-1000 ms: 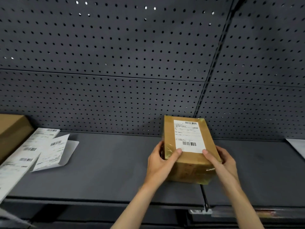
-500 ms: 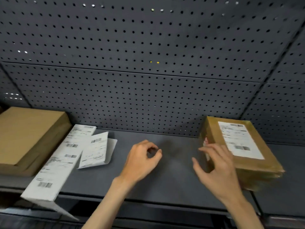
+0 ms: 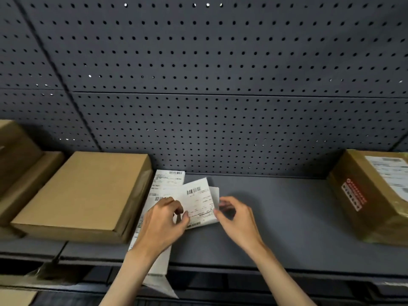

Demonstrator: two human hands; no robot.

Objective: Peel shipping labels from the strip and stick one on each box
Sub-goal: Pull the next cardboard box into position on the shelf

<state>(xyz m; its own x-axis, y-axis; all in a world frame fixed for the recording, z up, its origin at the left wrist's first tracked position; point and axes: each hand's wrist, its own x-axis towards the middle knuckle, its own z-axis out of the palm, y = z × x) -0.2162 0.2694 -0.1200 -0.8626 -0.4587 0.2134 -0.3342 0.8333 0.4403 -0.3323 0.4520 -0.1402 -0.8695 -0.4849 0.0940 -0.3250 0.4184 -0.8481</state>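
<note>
- A plain brown box (image 3: 81, 195) lies flat on the grey shelf (image 3: 276, 217), touching the left edge of the label strip (image 3: 167, 182).
- The strip runs from the pegboard (image 3: 220, 107) over the shelf's front edge.
- The left hand (image 3: 163, 224) rests on the strip, its grip narrow, thumb and finger pinching a loose label (image 3: 198, 202).
- The right hand (image 3: 236, 217) pinches the label's right edge.
- Well right of the strip sits a labelled box (image 3: 373, 195).

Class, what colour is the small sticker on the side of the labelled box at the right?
Red and white sticker, head view.
</note>
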